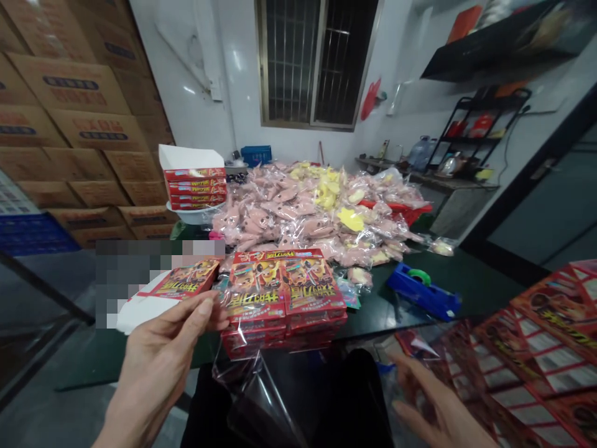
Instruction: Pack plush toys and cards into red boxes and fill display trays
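Two stacks of red printed boxes [314,289] stand side by side at the table's front edge, with clear film around them hanging down in front. My left hand [163,354] pinches the film at the left side of the stacks. Over at the lower right, my right hand [431,398] has its fingers apart, low beside the red packages, with no held object visible. Another red box [193,278] lies left of the stacks by a white flap; a blurred patch covers what is behind it.
Bagged pink and yellow pieces [298,211] heap up behind. A blue tape dispenser [422,292] sits to the right. More red boxes [196,186] stand in a white basin at the back left. Red packages [536,348] fill the lower right. Cartons [88,124] line the left wall.
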The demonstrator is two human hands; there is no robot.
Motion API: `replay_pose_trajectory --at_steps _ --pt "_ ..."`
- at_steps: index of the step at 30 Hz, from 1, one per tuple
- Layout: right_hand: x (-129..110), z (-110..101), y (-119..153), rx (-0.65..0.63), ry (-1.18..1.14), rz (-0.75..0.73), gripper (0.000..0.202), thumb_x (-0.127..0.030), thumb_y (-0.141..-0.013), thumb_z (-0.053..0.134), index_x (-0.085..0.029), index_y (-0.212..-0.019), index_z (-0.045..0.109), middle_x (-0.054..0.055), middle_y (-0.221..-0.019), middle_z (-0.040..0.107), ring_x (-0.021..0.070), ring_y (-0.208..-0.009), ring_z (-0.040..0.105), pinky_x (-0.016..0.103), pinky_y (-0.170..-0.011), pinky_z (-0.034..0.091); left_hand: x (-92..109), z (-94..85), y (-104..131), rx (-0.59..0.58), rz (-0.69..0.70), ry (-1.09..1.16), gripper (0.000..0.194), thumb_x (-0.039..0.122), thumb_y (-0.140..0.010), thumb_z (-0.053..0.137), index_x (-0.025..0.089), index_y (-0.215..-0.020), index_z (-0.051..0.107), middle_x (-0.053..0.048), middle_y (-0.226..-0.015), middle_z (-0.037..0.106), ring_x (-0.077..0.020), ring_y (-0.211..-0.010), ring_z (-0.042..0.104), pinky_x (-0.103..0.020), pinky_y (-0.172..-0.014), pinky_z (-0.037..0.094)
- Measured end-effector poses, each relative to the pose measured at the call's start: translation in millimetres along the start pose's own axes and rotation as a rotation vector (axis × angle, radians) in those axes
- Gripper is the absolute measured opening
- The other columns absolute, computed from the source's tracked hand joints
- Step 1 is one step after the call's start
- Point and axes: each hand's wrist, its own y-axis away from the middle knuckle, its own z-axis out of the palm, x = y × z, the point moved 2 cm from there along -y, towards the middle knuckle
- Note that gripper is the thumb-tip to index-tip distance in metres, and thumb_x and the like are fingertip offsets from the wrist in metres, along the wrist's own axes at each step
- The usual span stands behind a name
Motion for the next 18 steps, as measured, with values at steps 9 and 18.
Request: replay_pose_trajectory --at_steps 9,18 --pt "-96.2 20.9 -87.8 0.273 -0.322 -0.211 0.019 -0.029 -0.076 0.062 -0.018 -0.091 0.065 0.0 -0.071 0.057 0.0138 -0.068 0.053 0.026 -0.067 0.044 2.3 1.1 1.1 0.06 -0.042 0.0 0.037 0.035 -0.043 0.086 0.02 -0.075 0.074 0.001 -0.075 0.075 -0.0114 -0.063 0.066 -0.016 -0.066 0.055" --pt "-89.0 37.2 -108.1 0.15 -0.773 -0.105 0.022 -0.036 -0.083 0.058 -0.018 -0.071 0.057 -0.004 -0.063 0.05 0.0085 -0.058 0.043 0.02 -0.053 0.034 -1.4 -1.6 -4.2 0.064 0.047 -0.061 0.043 0.034 -0.045 0.085 0.017 -0.082 0.071 -0.001 -0.068 0.071 -0.0112 -0.055 0.062 -0.016 -0.053 0.052"
